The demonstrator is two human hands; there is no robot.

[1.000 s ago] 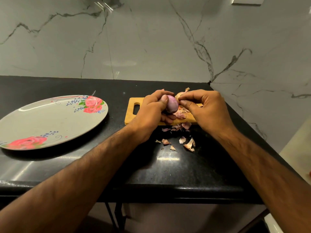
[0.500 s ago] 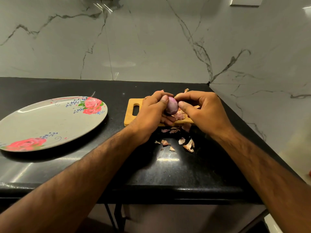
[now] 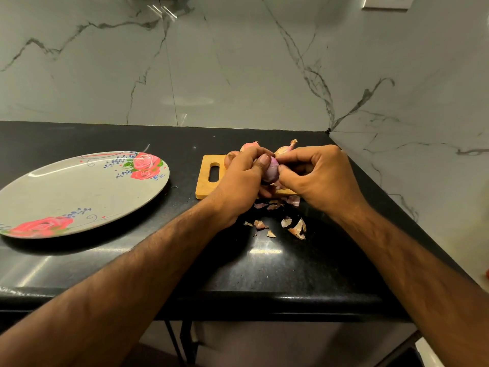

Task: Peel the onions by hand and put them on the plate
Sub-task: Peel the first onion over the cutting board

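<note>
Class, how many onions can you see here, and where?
4. One onion is held by the left hand and right hand; three more onions sit behind them at the board: left, middle, right. More may be hidden.

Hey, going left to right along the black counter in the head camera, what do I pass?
First the round grey plate with pink roses → small wooden cutting board with a handle slot → left hand → purple onion gripped between both hands → right hand.
</note>
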